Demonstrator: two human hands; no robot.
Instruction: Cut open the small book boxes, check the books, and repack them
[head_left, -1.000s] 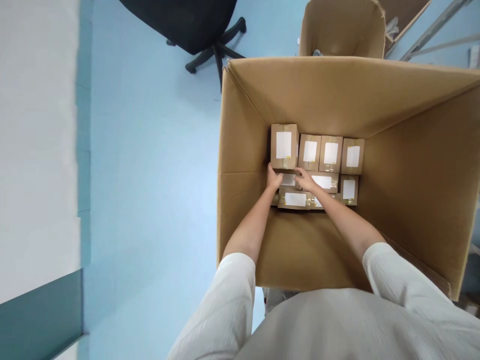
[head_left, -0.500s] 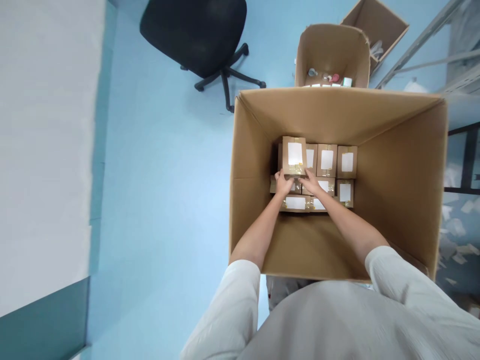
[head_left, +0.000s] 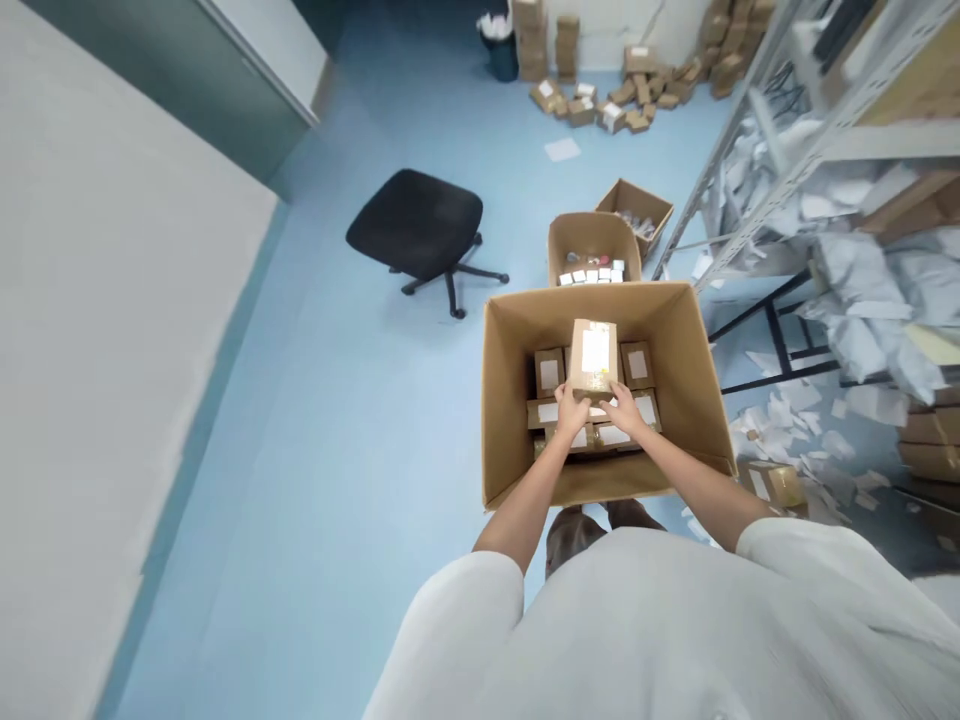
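A small brown cardboard box with a white label and clear tape is held between my two hands. My left hand grips its near left corner, and my right hand grips the near right one. Both sets of fingers are closed, with the fingertips partly hidden under it. The held box is above several similar labelled boxes, which lie in rows on the bottom of a large open carton. My forearms reach in over the carton's near wall.
Behind the large carton stand an open box of small items and another open box. A black office chair is to the left. Metal shelving with grey packages rises on the right. Small cartons are heaped far back.
My view has lifted and tilted forward, showing more of the room. The small box, still in both hands, has come up from the layer below and appears nearer the carton's middle.
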